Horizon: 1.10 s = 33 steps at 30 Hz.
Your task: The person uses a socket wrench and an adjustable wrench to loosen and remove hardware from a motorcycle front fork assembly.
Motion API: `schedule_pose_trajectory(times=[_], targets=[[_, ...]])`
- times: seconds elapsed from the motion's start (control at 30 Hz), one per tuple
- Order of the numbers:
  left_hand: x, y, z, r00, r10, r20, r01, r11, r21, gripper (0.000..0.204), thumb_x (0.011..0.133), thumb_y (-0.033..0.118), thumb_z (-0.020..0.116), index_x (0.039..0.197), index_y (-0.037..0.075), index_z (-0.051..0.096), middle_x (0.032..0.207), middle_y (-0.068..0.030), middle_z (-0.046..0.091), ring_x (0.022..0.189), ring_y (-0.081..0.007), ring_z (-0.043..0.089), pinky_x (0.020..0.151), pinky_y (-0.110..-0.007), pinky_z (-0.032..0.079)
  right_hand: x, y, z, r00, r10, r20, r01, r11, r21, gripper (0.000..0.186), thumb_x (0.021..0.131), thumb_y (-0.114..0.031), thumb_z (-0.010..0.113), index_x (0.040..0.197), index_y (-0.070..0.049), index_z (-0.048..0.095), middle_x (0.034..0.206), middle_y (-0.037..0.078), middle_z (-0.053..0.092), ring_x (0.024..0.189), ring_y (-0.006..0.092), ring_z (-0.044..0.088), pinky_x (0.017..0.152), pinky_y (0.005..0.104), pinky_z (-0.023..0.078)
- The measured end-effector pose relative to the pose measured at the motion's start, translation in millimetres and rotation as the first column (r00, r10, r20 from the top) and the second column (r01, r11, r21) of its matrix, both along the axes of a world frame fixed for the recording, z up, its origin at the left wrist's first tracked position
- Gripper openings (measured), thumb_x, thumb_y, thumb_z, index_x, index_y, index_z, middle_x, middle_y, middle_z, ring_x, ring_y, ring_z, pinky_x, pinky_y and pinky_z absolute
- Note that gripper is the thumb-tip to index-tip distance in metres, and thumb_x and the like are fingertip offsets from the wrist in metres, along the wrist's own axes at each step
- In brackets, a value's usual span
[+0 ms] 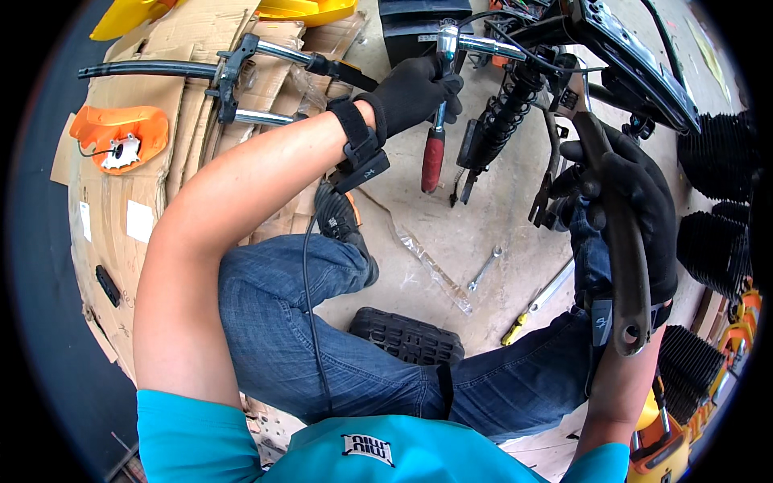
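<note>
A red-handled steel ratchet wrench [436,121] is gripped tightly by the black-gloved left hand [415,90]; a dark metal bar [616,233] is clenched at right by the right hand [636,205].

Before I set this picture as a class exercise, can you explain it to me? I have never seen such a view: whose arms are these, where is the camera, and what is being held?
The camera sits on a person's head and looks down, so the round, bent picture shows their own arms and jeans-clad legs. They sit on a concrete floor beside flattened cardboard. Both hands wear black gloves. The left hand grips a ratchet wrench with a red handle, its head up at a metal part. The right hand holds a dark metal bar belonging to a partly dismantled motorcycle; its coil spring shock shows between the hands. On the floor lie a small spanner, a yellow-handled screwdriver and a black rubber pad. An orange plastic cover rests on the cardboard.
</note>
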State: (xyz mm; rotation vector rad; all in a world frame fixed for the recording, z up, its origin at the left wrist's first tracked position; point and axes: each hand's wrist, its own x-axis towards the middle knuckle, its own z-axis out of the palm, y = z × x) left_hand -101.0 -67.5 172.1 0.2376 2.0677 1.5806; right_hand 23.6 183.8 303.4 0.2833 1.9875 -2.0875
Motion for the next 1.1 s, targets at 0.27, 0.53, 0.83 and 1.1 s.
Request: schedule_pose_trajectory(times=[0.27, 0.53, 0.83, 1.1], targets=[[-7, -14, 27, 0.968, -0.073, 0.239, 0.032, 0.985, 0.171, 0.038, 0.1, 0.031, 0.051, 0.095, -0.006, 0.058, 0.087, -0.0224, 0.07, 0.069, -0.0266, 0.071, 0.061, -0.033, 0.06, 1, 2, 1, 0.999, 0.042, 0.015, -0.041, 0.999, -0.032, 0.054, 0.09, -0.02, 0.056, 0.133, 0.011, 0.046, 0.103, 0.013, 0.065, 0.073, 0.0092, 0.061, 0.057, 0.019, 0.055], [-2, -12, 57, 0.973, -0.066, 0.22, 0.055, 0.997, 0.053, 0.046, 0.1, 0.038, 0.048, 0.111, -0.007, 0.057, 0.093, -0.0197, 0.07, 0.068, -0.0195, 0.069, 0.061, -0.029, 0.057, 6, -4, -1, 0.995, 0.038, -0.097, -0.025, 0.991, 0.132, 0.053, 0.089, -0.02, 0.056, 0.133, 0.009, 0.047, 0.105, 0.014, 0.065, 0.076, 0.0102, 0.061, 0.059, 0.02, 0.055], [-15, -16, 79, 0.985, -0.101, 0.142, 0.082, 0.988, 0.134, 0.028, 0.1, 0.021, 0.047, 0.11, -0.004, 0.055, 0.096, -0.0231, 0.069, 0.07, -0.0189, 0.07, 0.059, -0.028, 0.058, 3, -3, -4, 1.0, 0.019, -0.006, -0.019, 0.998, 0.052, 0.055, 0.089, -0.021, 0.056, 0.134, 0.009, 0.046, 0.107, 0.015, 0.064, 0.079, 0.0116, 0.06, 0.06, 0.0206, 0.056], [7, -2, 66, 0.997, 0.042, 0.06, -0.041, 0.999, -0.012, 0.032, 0.101, 0.024, 0.046, 0.12, -0.002, 0.047, 0.092, -0.0182, 0.069, 0.063, -0.0186, 0.069, 0.05, -0.026, 0.057, 2, -1, -8, 0.999, 0.044, 0.024, -0.046, 0.995, 0.086, 0.056, 0.087, -0.021, 0.056, 0.134, 0.008, 0.045, 0.108, 0.016, 0.064, 0.079, 0.0125, 0.06, 0.059, 0.0224, 0.057]])
